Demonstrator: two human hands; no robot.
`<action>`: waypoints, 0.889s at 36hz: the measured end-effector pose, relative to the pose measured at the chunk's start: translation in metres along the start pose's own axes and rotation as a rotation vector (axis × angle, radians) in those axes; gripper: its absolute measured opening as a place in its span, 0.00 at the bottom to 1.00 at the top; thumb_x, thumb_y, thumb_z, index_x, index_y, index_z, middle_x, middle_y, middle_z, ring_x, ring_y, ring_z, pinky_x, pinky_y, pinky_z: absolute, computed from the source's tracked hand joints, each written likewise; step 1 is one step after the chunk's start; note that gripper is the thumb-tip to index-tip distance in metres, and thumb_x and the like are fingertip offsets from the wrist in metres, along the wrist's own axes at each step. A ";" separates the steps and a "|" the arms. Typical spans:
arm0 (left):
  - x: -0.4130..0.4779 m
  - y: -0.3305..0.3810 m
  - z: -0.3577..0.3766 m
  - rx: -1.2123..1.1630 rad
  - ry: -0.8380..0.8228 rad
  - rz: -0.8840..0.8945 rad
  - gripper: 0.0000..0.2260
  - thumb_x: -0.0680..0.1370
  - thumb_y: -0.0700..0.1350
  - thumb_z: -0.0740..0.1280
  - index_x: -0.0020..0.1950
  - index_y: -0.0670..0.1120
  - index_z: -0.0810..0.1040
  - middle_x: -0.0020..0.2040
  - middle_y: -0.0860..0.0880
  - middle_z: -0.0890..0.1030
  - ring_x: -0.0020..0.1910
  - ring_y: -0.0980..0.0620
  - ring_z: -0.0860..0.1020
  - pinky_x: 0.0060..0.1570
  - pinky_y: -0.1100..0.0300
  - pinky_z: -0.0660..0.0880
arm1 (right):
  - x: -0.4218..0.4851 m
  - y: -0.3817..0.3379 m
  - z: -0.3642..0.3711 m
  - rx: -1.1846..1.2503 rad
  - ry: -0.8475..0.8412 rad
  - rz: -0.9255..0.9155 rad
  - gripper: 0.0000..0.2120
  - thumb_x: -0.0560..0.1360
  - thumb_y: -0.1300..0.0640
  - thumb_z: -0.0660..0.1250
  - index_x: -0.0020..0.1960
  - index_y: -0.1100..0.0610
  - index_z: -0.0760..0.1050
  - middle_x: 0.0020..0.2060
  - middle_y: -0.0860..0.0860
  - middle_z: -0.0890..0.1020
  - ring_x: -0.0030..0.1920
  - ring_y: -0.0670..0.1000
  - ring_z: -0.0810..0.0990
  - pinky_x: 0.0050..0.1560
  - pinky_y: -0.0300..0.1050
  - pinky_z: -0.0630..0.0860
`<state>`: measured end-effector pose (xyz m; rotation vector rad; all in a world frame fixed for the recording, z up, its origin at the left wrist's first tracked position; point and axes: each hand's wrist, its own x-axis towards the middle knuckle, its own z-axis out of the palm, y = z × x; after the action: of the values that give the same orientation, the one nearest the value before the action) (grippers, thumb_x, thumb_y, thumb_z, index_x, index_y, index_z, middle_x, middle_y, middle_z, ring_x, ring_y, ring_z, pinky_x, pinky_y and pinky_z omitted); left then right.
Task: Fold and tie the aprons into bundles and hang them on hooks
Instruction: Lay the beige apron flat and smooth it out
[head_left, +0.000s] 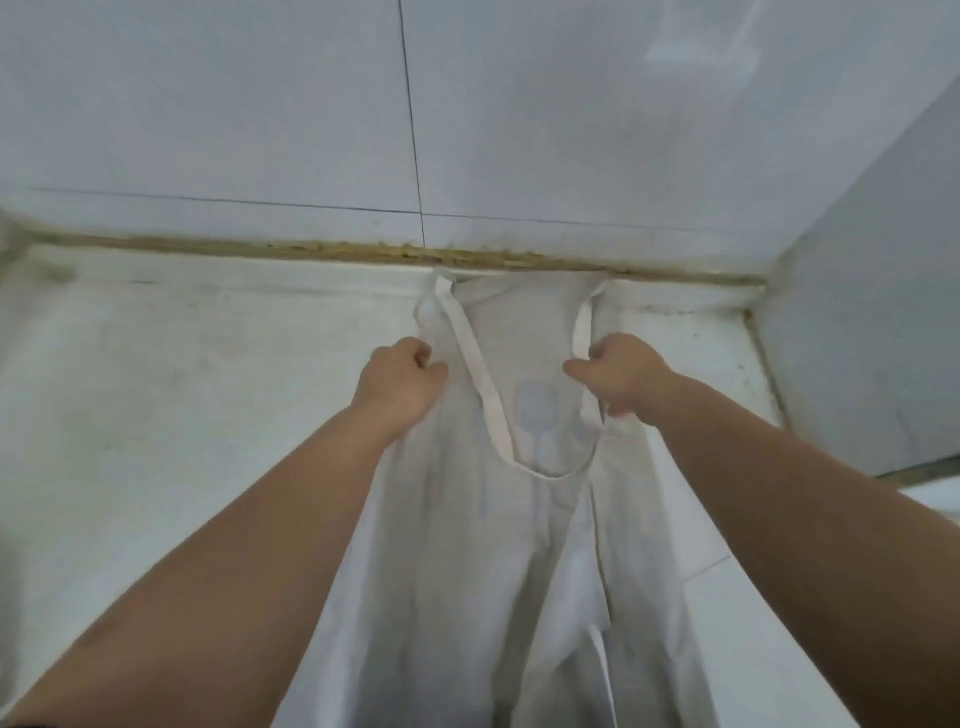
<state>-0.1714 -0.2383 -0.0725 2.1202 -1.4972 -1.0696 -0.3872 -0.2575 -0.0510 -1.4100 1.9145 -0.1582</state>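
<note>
A white apron (467, 545) lies lengthwise on the pale counter (182, 389), its bib end against the back wall and its skirt running down toward me. Its neck strap (480, 384) loops down over the bib, which carries a faint blue print. My left hand (400, 382) grips the apron's left edge near the bib with curled fingers. My right hand (618, 371) grips the right edge beside the strap, forefinger pointing left. A thin waist tie (602, 649) trails down the cloth.
A tiled wall (311, 130) rises behind the counter, with a stained, yellowed seam (363, 252) along the joint. A second wall (883, 312) closes the right side. A dark gap and a white object's edge (935, 499) show at the right. No hooks are in view.
</note>
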 end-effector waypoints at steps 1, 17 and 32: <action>0.000 -0.002 0.004 0.012 -0.025 0.015 0.17 0.78 0.49 0.64 0.65 0.44 0.74 0.61 0.45 0.77 0.58 0.45 0.76 0.52 0.58 0.71 | 0.003 0.006 0.004 -0.031 -0.021 0.014 0.13 0.76 0.52 0.65 0.43 0.63 0.72 0.37 0.57 0.78 0.34 0.56 0.78 0.33 0.42 0.73; 0.002 -0.011 0.017 0.051 -0.049 0.067 0.15 0.79 0.45 0.63 0.65 0.47 0.75 0.60 0.48 0.78 0.59 0.49 0.76 0.56 0.60 0.71 | 0.022 -0.005 0.008 0.224 0.118 -0.145 0.11 0.79 0.57 0.59 0.41 0.60 0.73 0.39 0.57 0.76 0.34 0.53 0.75 0.40 0.47 0.76; -0.059 -0.029 -0.020 0.035 0.102 0.098 0.13 0.80 0.43 0.61 0.64 0.46 0.77 0.62 0.46 0.77 0.59 0.47 0.76 0.53 0.60 0.71 | -0.059 -0.006 -0.008 -0.042 0.061 -0.011 0.15 0.77 0.65 0.57 0.61 0.69 0.71 0.53 0.64 0.76 0.46 0.58 0.75 0.49 0.52 0.77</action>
<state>-0.1470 -0.1760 -0.0549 2.0687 -1.5642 -0.8935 -0.3807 -0.2113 -0.0140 -1.4588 1.9705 -0.1685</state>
